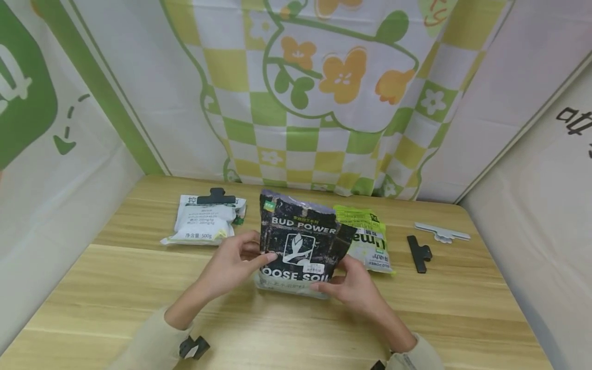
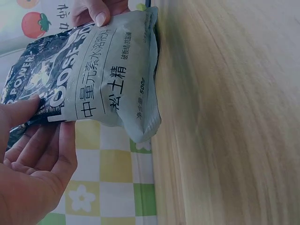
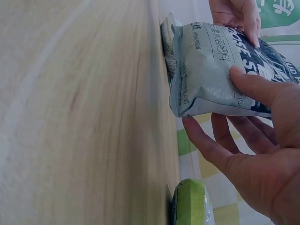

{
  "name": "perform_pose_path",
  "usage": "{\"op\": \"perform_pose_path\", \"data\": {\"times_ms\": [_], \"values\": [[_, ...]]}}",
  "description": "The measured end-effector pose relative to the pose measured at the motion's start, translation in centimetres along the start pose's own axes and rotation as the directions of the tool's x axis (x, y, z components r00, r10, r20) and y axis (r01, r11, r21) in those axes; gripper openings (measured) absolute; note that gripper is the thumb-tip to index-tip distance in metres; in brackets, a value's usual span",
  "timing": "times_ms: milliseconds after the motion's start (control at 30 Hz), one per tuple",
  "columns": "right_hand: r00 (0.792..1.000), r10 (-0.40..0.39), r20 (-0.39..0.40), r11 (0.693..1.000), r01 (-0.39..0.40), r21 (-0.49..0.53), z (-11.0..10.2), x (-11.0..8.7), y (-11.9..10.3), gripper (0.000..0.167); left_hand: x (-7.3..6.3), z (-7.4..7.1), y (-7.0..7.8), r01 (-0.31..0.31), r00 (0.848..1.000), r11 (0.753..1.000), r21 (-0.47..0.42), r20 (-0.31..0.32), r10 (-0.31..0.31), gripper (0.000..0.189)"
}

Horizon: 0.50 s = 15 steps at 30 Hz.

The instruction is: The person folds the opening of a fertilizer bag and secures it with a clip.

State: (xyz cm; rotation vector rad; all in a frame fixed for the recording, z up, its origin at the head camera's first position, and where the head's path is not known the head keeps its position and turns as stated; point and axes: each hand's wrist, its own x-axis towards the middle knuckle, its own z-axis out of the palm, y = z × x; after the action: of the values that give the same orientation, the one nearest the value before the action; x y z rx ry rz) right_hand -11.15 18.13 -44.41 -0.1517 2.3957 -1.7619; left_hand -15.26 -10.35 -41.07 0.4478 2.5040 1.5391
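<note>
Both hands hold a black and pale grey-green "LOOSE SOIL" bag [image 1: 287, 226] upright at the middle of the table, its bottom edge close to the wood. My left hand [image 1: 236, 259] grips the bag's left side, thumb on the printed front and fingers behind. On the other side, lower down, my right hand [image 1: 353, 288] has its thumb across the front near the bottom, with the fingers at the side and back. In the left wrist view the bag [image 2: 108, 75] shows its pale lower part with "500g" print. The right wrist view shows the right hand's [image 3: 262, 173] fingers spread along the bag's edge.
A white bag [image 1: 201, 221] with a black clip [image 1: 216, 196] across its top lies at the left. Behind the right hand is a green and grey bag [image 1: 370, 246]. Farther right lie a white clip [image 1: 442, 233] and a black clip [image 1: 420, 254]. A patterned curtain [image 1: 296, 133] hangs behind.
</note>
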Motion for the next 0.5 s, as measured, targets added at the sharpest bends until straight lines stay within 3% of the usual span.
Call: {"op": "perform_pose_path", "data": {"times_ms": [267, 500], "values": [[0.999, -0.044, -0.016, 0.988, 0.042, -0.148, 0.24, -0.03, 0.21, 0.055, -0.61, -0.32, -0.68, -0.002, 1.0, 1.0, 0.003, 0.01, 0.002, 0.04], [0.996, -0.093, 0.007, 0.976, 0.093, -0.196, 0.14, 0.21, 0.69, 0.049, -0.75, -0.41, -0.63, -0.036, 0.999, 0.998, 0.046, 0.034, 0.035, 0.037]]}}
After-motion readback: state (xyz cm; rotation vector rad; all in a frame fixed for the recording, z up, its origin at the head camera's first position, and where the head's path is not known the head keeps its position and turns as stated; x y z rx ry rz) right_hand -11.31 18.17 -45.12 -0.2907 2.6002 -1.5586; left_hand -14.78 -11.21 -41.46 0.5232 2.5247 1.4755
